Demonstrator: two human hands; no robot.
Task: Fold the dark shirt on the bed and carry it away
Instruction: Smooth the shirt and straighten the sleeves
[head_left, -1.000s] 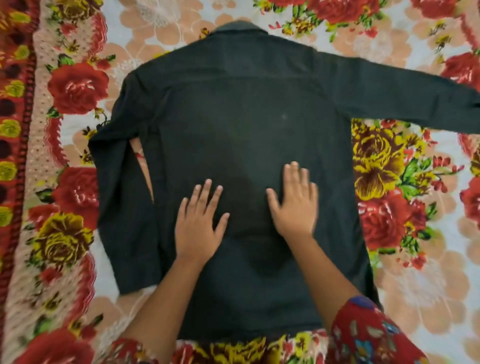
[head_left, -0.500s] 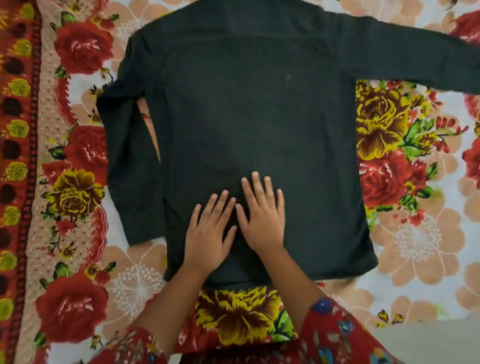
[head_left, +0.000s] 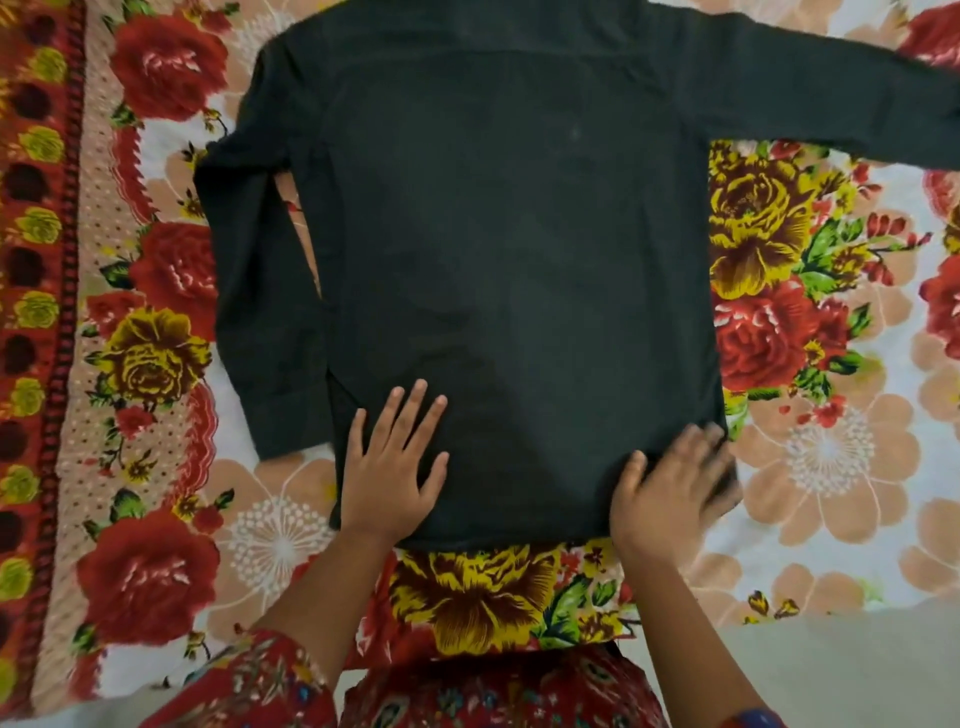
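The dark shirt (head_left: 519, 249) lies flat and back-side up on the floral bed sheet (head_left: 831, 467). Its left sleeve (head_left: 260, 312) hangs down alongside the body, and its right sleeve (head_left: 841, 98) stretches out to the right edge of the view. My left hand (head_left: 395, 462) rests flat, fingers spread, on the lower left part of the shirt near the hem. My right hand (head_left: 670, 493) lies flat on the lower right corner of the hem, blurred by motion. Neither hand holds the cloth.
The sheet has red and yellow flowers and a red patterned border (head_left: 36, 312) down the left side. A pale floor strip (head_left: 831, 670) shows past the bed's near edge at the lower right. My red patterned sleeves (head_left: 260, 686) fill the bottom.
My hands have slid apart along the lower shirt: the left toward the left side, the right out to the right hem corner. The view shifted so the shirt sits higher in frame.
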